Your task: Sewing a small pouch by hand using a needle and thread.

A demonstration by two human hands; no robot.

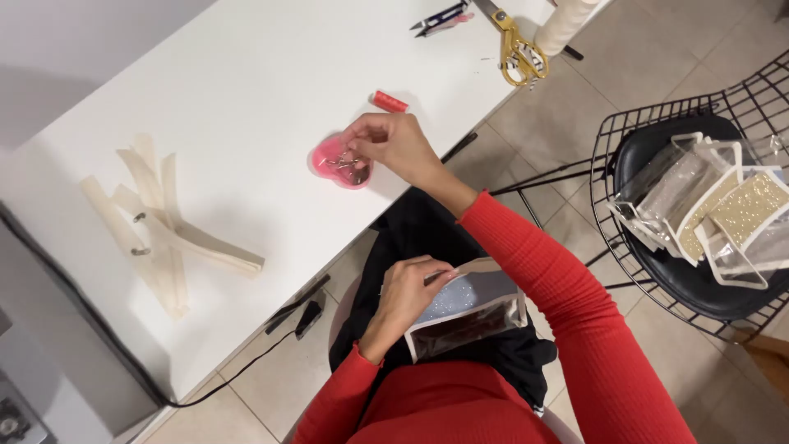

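1. Our right hand (pixel 393 144) is reaching out over the white table (pixel 246 90), fingertips pinching into the pink heart-shaped dish (pixel 341 162) of pins.
2. Our left hand (pixel 404 300) is gripping the clear glittery pouch (pixel 468 308) on our lap, fingers curled over its edge.
3. We are risking a pricked fingertip, or tipping the dish by the table's edge.
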